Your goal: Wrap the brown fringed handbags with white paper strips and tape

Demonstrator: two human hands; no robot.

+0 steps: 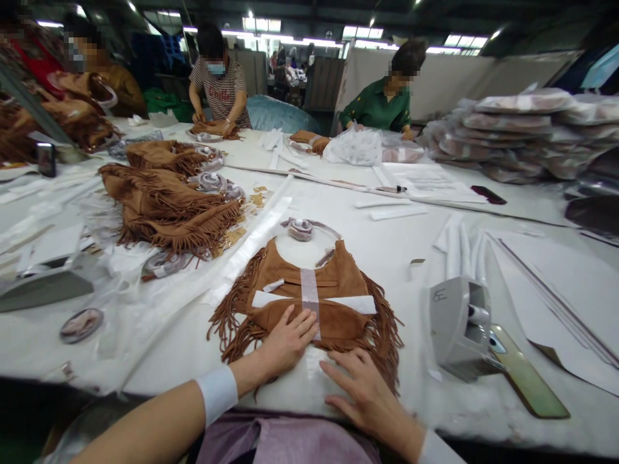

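Note:
A brown suede fringed garment (309, 290) lies folded on the white table (387, 251) right in front of me, with a strip of clear tape (309, 293) down its middle and white paper bands across it. My left hand (287, 341) rests flat on the garment's lower edge, fingers spread toward the tape. My right hand (360, 390) lies flat on the white sheet just below the garment, fingers stretched out. Neither hand holds anything.
A grey tape dispenser (459, 325) stands to the right beside a green-gold flat tool (527, 377). A pile of fringed garments (164, 206) lies at the left. Bagged stacks (522, 132) sit far right. Several people work at the table's far side.

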